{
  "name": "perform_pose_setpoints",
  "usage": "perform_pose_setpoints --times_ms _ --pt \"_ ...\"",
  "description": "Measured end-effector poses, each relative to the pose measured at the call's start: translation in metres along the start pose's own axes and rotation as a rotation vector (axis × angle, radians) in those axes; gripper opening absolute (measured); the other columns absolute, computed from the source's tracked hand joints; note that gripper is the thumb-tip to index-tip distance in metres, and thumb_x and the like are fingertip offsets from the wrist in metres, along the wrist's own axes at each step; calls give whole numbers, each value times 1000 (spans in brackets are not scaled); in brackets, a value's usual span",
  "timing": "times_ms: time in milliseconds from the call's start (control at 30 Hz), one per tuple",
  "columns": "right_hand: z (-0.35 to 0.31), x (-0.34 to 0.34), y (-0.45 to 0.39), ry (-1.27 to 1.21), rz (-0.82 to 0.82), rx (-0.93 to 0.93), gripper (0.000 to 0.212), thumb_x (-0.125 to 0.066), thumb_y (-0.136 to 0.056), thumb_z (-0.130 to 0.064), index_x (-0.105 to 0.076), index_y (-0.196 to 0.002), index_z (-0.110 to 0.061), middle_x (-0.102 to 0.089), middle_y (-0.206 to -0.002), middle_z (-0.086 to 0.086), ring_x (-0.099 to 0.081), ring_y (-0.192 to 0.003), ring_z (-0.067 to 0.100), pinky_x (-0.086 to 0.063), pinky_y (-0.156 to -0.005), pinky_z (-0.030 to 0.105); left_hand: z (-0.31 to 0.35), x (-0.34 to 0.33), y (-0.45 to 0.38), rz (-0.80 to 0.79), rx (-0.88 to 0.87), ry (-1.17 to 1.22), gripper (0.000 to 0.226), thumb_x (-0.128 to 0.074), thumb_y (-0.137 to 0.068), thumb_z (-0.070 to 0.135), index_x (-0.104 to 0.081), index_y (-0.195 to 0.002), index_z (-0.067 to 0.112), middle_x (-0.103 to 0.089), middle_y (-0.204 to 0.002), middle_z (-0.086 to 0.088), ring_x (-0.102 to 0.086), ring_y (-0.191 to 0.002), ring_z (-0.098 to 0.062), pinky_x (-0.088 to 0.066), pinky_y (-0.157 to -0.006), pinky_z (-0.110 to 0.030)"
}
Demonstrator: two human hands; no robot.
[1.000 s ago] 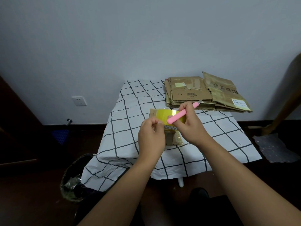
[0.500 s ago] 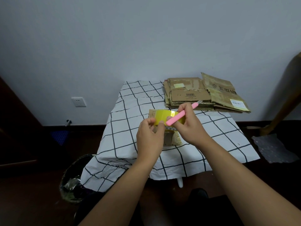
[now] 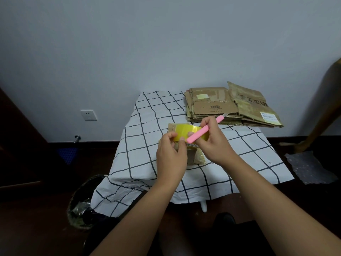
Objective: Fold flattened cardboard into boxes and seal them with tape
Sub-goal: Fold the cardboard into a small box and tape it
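Observation:
A roll of yellow tape is held between both hands above a small cardboard box on the table. My left hand pinches the tape's left edge with thumb and fingertips. My right hand grips the roll's right side and also holds a pink utility knife lying across the tape, its blade pointing up and right. The small box is mostly hidden behind my hands. A stack of flattened cardboard lies at the table's far right.
The table carries a white cloth with a black grid. A waste bin with a plastic liner stands on the floor at the left. A wooden leg and a grey sheet are at the right. A wall socket is on the left.
My left fingers have shifted along the tape's left edge, exposing slightly more of the yellow band. The right hand with the knife stays nearly still.

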State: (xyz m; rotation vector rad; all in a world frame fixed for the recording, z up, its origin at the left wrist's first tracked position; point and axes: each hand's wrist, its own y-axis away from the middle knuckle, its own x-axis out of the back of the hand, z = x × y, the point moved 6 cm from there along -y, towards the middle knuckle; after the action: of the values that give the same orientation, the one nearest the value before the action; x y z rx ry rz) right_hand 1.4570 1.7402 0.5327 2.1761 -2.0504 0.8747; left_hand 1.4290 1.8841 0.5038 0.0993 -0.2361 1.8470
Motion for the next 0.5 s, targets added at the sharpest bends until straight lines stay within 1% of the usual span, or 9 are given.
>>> perform_pose_setpoints --times_ms 67,133,333,500 --pt "0 1 0 -3 -4 -3 36 -71 -90 -23 -36 -96 -14 -41 -72 -2 -35 -60 9 -32 -57 30 0 0 -1 -6 -9 -19 28 -57 -98 30 -55 -125 22 -57 -128 4 -57 -116 -10 -45 -93 -23" --pt "1 2 1 -3 -1 -4 36 -70 -90 -23 -37 -96 -14 -41 -72 -3 -35 -60 9 -32 -58 31 -1 1 -2 -8 -2 -22 26 -57 -98 29 -55 -123 22 -58 -128 4 -58 -117 -10 -46 -93 -23" --pt "0 0 1 5 0 -1 35 -70 -90 -24 -36 -96 -15 -41 -72 -2 -35 -60 11 -32 -58 33 -3 -1 -2 3 -45 -36 22 -56 -99 30 -55 -120 24 -60 -122 4 -59 -111 -11 -51 -97 -36" --pt "1 1 1 8 5 -2 35 -70 -90 -24 -37 -96 -14 -42 -72 -2 -35 -60 12 -32 -57 33 -4 -3 -3 -3 -83 -58 28 -54 -99 28 -55 -126 21 -59 -124 3 -59 -111 -12 -50 -99 -40"
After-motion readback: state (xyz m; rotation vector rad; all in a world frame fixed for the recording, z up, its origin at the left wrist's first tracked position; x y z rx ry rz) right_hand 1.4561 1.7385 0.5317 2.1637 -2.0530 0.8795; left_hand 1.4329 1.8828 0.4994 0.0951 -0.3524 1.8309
